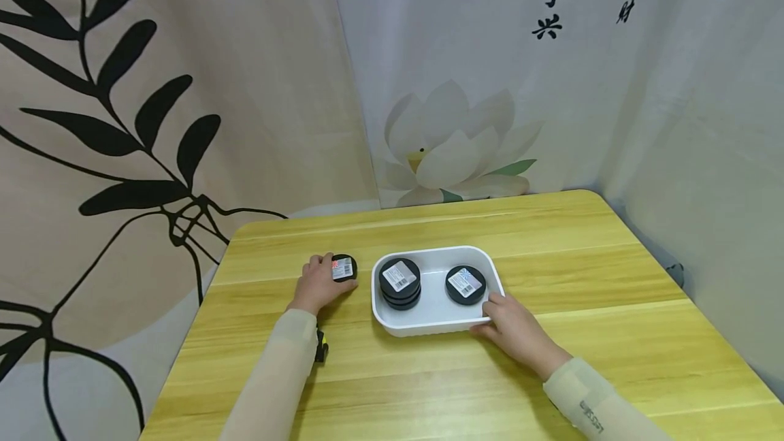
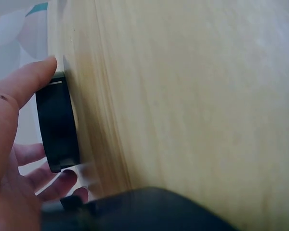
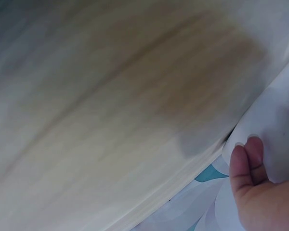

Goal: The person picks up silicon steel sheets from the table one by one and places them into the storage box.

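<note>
My left hand (image 1: 317,286) grips a flat round black container (image 1: 344,268) by its edge, left of the white tray (image 1: 441,327). On its top is a white label with a red patch. The left wrist view shows the container (image 2: 58,122) edge-on, between the thumb (image 2: 36,79) and the fingers, close to the tabletop. In the tray, a stack of black round containers (image 1: 399,283) stands at the left, and a labelled black container (image 1: 465,284) lies at the right. My right hand (image 1: 514,329) holds the tray's near right corner; the right wrist view shows fingers (image 3: 248,161) against its wall.
A wood-grain table (image 1: 392,386) carries everything. Beside the left wrist is a small black and yellow object (image 1: 321,346), partly hidden by the sleeve. Behind the table hangs a pale curtain (image 1: 275,87) with printed leaves, a flower and characters.
</note>
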Action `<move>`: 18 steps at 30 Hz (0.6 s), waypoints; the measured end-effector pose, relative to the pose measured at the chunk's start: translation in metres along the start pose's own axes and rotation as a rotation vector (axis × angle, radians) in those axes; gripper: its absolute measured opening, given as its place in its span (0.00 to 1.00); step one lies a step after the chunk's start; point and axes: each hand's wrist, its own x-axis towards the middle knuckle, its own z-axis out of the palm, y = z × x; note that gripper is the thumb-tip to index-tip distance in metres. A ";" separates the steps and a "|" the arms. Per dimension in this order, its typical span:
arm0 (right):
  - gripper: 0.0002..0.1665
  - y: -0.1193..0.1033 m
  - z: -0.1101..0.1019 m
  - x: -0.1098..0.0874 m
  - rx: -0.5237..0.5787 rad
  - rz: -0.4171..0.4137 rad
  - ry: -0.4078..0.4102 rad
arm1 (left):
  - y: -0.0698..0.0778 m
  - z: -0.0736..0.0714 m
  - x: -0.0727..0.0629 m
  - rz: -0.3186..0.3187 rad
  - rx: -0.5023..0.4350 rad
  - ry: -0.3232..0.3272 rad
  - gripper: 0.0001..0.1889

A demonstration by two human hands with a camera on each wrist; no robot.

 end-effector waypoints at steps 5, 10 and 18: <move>0.17 0.000 0.000 0.000 0.001 -0.001 -0.004 | -0.002 0.002 0.001 -0.020 -0.008 -0.008 0.56; 0.17 0.000 0.001 -0.001 0.003 0.003 -0.007 | -0.001 0.001 -0.001 -0.029 -0.012 -0.009 0.57; 0.17 0.000 0.000 0.001 0.009 0.000 0.010 | 0.000 0.001 0.000 -0.024 -0.023 0.001 0.55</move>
